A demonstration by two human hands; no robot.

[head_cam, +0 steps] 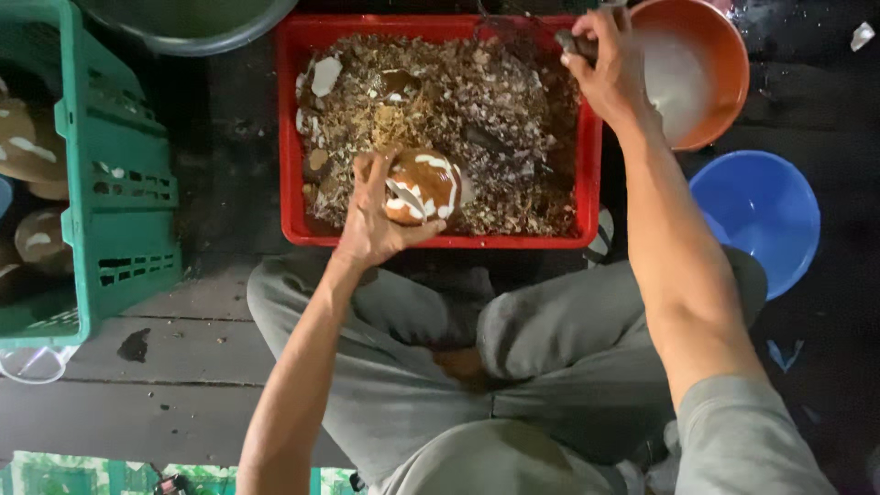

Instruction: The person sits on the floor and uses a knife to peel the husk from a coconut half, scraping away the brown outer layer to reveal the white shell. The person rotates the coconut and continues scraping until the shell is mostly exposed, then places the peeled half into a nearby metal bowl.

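The left hand [376, 215] is closed around a brown, round husked coconut with white gouged patches [423, 186], holding it above the near half of the red rectangular plastic crate [440, 242]. The crate is filled with brown shell chips, fibre and a few white fragments. From the coconut, the right hand [605, 69] sits at about 2 o'clock, raised over the far right corner of the crate. It is fisted around a dark tool handle [576, 43]; the working end is out of view, so the tool type cannot be confirmed.

An orange round plastic basin [724, 64], holding what appears to be cloudy liquid, lies just beyond the right hand at 2 o'clock. A blue round plastic basin [761, 215] stands at 3 o'clock from the coconut. A green slotted plastic crate [115, 174] containing more brown coconuts stands at 9 o'clock. A grey round bowl rim [197, 32] shows at 11 o'clock. The person sits cross-legged on dark wooden boards [183, 339].

Hazards, by judgement:
- The left fingers wrap the coconut's near side. A descending tool that glances off the curved shell could reach them.
- A one-handed grip on a round shell may let it roll or twist on impact.
- Chips may fly beyond the crate into the orange basin.
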